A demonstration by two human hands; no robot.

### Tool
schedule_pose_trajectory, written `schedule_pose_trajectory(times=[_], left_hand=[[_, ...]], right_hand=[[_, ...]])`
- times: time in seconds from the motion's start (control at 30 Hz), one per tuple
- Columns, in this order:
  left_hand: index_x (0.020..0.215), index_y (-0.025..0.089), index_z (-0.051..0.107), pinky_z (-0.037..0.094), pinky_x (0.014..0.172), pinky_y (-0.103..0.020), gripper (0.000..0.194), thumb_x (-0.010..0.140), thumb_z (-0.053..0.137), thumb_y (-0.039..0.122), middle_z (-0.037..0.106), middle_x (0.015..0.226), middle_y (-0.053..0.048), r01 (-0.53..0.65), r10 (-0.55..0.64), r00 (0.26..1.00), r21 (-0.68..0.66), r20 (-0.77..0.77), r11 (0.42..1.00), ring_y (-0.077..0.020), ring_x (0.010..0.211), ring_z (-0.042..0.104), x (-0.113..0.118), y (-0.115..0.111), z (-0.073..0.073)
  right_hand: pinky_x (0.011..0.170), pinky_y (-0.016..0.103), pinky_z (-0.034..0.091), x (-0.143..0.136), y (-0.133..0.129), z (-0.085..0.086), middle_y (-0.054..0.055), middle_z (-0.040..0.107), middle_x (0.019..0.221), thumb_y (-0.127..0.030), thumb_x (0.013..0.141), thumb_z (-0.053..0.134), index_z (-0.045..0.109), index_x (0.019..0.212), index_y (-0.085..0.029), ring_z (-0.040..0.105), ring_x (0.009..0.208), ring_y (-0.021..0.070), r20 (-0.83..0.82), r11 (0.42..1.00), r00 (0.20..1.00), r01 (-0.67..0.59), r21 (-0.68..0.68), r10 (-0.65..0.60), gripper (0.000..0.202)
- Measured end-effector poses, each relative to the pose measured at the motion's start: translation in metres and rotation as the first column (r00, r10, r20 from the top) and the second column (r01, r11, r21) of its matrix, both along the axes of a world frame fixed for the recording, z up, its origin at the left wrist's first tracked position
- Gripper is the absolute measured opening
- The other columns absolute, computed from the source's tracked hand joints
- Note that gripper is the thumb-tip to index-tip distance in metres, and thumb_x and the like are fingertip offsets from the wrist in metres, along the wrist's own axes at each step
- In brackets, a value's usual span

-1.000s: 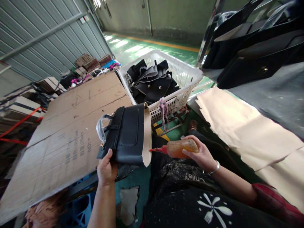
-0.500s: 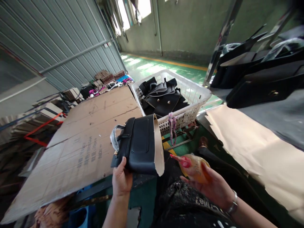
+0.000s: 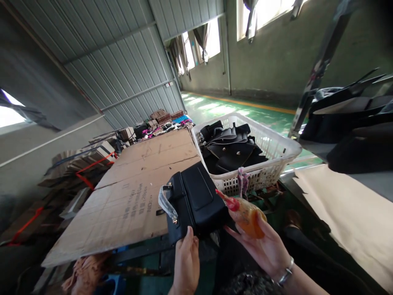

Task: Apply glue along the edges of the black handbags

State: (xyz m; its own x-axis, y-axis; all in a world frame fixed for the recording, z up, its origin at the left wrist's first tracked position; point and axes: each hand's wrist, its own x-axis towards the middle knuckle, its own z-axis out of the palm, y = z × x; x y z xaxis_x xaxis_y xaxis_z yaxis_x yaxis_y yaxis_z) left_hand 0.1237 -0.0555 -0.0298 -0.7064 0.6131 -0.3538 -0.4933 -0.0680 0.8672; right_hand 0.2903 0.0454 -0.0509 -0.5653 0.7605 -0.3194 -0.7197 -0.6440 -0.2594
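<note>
Pinching a boxy black handbag (image 3: pixel 198 196) with plastic-wrapped handle (image 3: pixel 166 205) and gold-coloured fittings (image 3: pixel 175 220), the left hand (image 3: pixel 186 258) holds it over the edge of a brown cardboard sheet (image 3: pixel 153 164); the right hand (image 3: pixel 264 248), fingers (image 3: pixel 242 241) partly spread, clasps a red-nozzled amber squeeze bottle (image 3: pixel 250 220).

Bare hands (image 3: pixel 266 248), polished silver right-wrist bangle (image 3: pixel 286 273), flecked black clothing (image 3: pixel 250 282) — brown shoe (image 3: pixel 293 219)

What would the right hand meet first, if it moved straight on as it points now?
Probably the held bag, with the bottle in the right hand leading; how near they are in depth is unclear.
</note>
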Motion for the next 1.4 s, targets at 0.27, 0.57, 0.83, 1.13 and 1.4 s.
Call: schedule_pose_trajectory(times=[0.27,0.57,0.83,1.13,1.4], left_hand=[[0.08,0.012,0.078,0.057,0.07,-0.03,0.03,0.072,0.08,0.041,0.075,0.079,-0.015,0.205,-0.296,0.914,-0.312,-0.279,0.928,-0.0231,0.073,0.07,-0.09,-0.045,0.064],[0.084,0.007,0.065,0.059,0.054,-0.025,0.018,0.091,0.049,0.004,0.065,0.06,-0.005,0.191,-0.171,0.98,-0.229,0.104,0.955,-0.0129,0.051,0.063,-0.122,0.061,0.105],[0.103,0.015,0.07,0.062,0.069,-0.032,0.024,0.085,0.055,0.009,0.033,0.035,0.011,0.391,-0.379,0.919,0.138,-0.105,0.91,-0.0029,0.032,0.033,-0.095,0.102,0.154],[0.081,0.022,0.078,0.059,0.06,-0.026,0.028,0.053,0.082,0.024,0.039,0.027,0.009,0.381,-0.247,0.815,0.163,-0.524,0.91,-0.0049,0.027,0.035,-0.096,0.085,0.11],[0.077,0.023,0.077,0.053,0.046,-0.027,0.042,0.042,0.084,0.046,0.038,0.027,0.006,0.266,-0.232,0.851,0.007,-0.472,0.964,-0.0084,0.026,0.033,-0.132,0.038,0.069]], right_hand=[[0.107,0.06,0.037,-0.006,0.008,0.008,0.006,0.069,0.127,-0.058,0.081,0.067,0.069,0.117,-0.031,0.048,0.133,0.0326,-0.003,0.994,1.0,-0.031,0.105,0.031,0.046],[0.105,0.058,0.04,-0.005,0.015,0.005,0.005,0.072,0.119,-0.056,0.08,0.07,0.071,0.112,-0.031,0.058,0.123,0.0308,-0.063,0.987,0.998,-0.011,0.163,0.021,0.041],[0.097,0.054,0.05,0.004,0.02,0.016,0.003,0.073,0.117,-0.056,0.087,0.059,0.073,0.108,-0.033,0.064,0.112,0.0283,-0.104,0.976,0.989,0.126,0.179,-0.108,0.034],[0.098,0.043,0.052,0.06,0.02,-0.003,0.003,0.074,0.111,-0.056,0.089,0.058,0.071,0.109,-0.031,0.07,0.087,0.0202,-0.04,0.947,0.957,0.291,0.135,-0.288,0.034],[0.088,0.038,0.055,0.108,0.02,-0.022,0.007,0.07,0.122,-0.043,0.083,0.069,0.068,0.114,-0.024,0.066,0.108,0.026,0.193,0.936,0.918,0.322,0.142,-0.345,0.037]])
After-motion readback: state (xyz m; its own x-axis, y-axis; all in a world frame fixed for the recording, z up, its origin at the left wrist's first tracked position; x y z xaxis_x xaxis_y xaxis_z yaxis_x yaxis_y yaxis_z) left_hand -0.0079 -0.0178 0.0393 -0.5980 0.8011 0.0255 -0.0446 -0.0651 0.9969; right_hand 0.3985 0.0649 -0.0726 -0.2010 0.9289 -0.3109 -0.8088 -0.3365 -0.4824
